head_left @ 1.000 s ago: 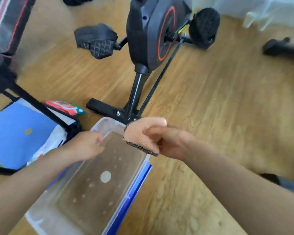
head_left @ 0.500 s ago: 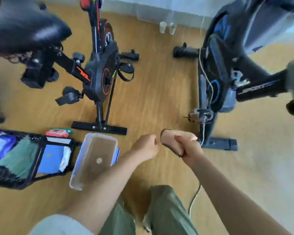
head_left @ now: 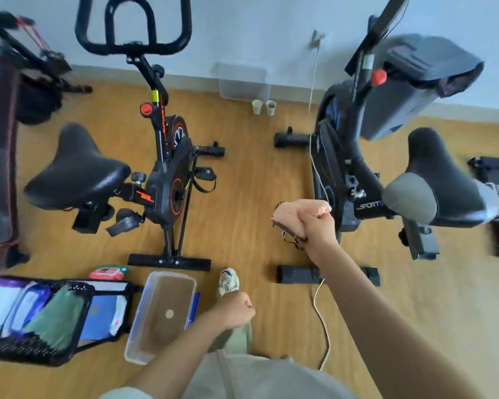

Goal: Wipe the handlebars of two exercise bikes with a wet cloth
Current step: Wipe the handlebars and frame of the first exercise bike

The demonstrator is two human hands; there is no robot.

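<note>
My right hand (head_left: 317,226) grips a bunched peach cloth (head_left: 294,214) with a dark mesh edge, held up between the two bikes. My left hand (head_left: 236,311) hangs lower with its fingers curled and holds nothing. The black and orange bike (head_left: 170,180) stands at the left, its looped black handlebar (head_left: 133,27) up near the wall. The black and blue bike (head_left: 346,156) stands at the right, its front covered by a grey wrap (head_left: 415,82); its handlebar is hidden.
A clear plastic tub of water (head_left: 162,315) sits on the wood floor by my foot (head_left: 228,280). A black mesh organiser (head_left: 49,318) with packets lies at the left. A white cable (head_left: 323,326) trails over the floor. Two paper cups (head_left: 264,107) stand by the wall.
I have risen from over the tub, so both bikes now show in full. My right hand has lifted the cloth away from the tub; my left hand has dropped back toward my side.
</note>
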